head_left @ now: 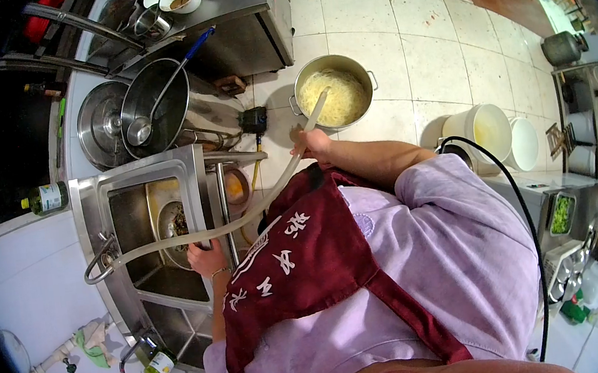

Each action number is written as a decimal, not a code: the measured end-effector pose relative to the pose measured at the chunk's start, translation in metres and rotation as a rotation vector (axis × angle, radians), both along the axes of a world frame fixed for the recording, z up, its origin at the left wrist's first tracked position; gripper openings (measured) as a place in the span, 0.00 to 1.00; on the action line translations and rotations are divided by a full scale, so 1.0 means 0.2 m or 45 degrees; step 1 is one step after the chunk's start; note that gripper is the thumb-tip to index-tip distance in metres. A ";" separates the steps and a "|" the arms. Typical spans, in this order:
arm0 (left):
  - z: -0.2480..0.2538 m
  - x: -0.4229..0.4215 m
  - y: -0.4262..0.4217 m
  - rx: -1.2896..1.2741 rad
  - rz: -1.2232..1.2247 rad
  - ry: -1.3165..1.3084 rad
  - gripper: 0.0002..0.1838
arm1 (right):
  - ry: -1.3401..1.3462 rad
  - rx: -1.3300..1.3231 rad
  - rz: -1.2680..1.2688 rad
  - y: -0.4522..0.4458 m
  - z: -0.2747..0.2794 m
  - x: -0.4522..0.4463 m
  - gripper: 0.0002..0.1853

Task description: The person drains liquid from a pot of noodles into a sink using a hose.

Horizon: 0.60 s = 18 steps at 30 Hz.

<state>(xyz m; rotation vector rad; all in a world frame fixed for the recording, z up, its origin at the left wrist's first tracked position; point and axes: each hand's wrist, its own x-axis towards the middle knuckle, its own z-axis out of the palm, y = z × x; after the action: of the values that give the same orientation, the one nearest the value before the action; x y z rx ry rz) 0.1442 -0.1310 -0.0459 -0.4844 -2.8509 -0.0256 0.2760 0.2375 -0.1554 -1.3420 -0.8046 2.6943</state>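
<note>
A long translucent hose (258, 212) runs from the sink faucet (96, 262) across the sink to a two-handled metal pot (299, 99) on the floor. My right hand (314, 145) is wrapped around the hose near its far end, just short of the pot. The hose's end hangs over pale yellow, noodle-like strands (341, 98) in the pot. My left hand (207, 260) rests on the front rim of the steel sink (185, 176), fingers spread and under the hose. Inside the basin sits a round pan (170, 225) with dark bits in it.
Beside the sink stands a tall steel pot (181, 104) with a blue-handled ladle (178, 72). White buckets (479, 131) stand on the tiled floor at right. A steel counter (242, 25) with bowls is at the top; a green-labelled bottle (49, 198) stands behind the sink.
</note>
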 end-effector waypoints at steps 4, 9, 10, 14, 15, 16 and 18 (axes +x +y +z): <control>-0.01 -0.01 -0.01 -0.025 0.036 -0.046 0.32 | -0.030 0.014 -0.005 0.00 0.01 0.00 0.12; 0.00 -0.01 0.00 -0.005 0.017 -0.058 0.33 | -0.024 0.006 -0.020 0.00 -0.01 -0.01 0.12; 0.00 -0.01 -0.01 -0.005 0.017 -0.058 0.33 | -0.018 -0.002 -0.028 0.00 -0.01 -0.01 0.12; -0.01 -0.01 -0.01 -0.013 0.020 -0.046 0.33 | 0.009 -0.005 -0.028 -0.01 -0.02 -0.01 0.12; 0.00 -0.01 -0.01 -0.010 0.019 -0.054 0.33 | -0.002 -0.001 -0.029 -0.01 -0.02 -0.01 0.13; 0.00 -0.01 0.00 -0.009 0.020 -0.053 0.33 | -0.012 0.004 -0.030 -0.01 -0.03 -0.02 0.13; 0.01 0.00 0.01 0.000 0.029 -0.047 0.33 | -0.013 0.002 -0.032 -0.01 -0.03 -0.02 0.13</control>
<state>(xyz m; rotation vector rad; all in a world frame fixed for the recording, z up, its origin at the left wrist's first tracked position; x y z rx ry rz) 0.1444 -0.1297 -0.0437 -0.4560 -2.8922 -0.0303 0.2728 0.2353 -0.1619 -1.3575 -0.7848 2.6693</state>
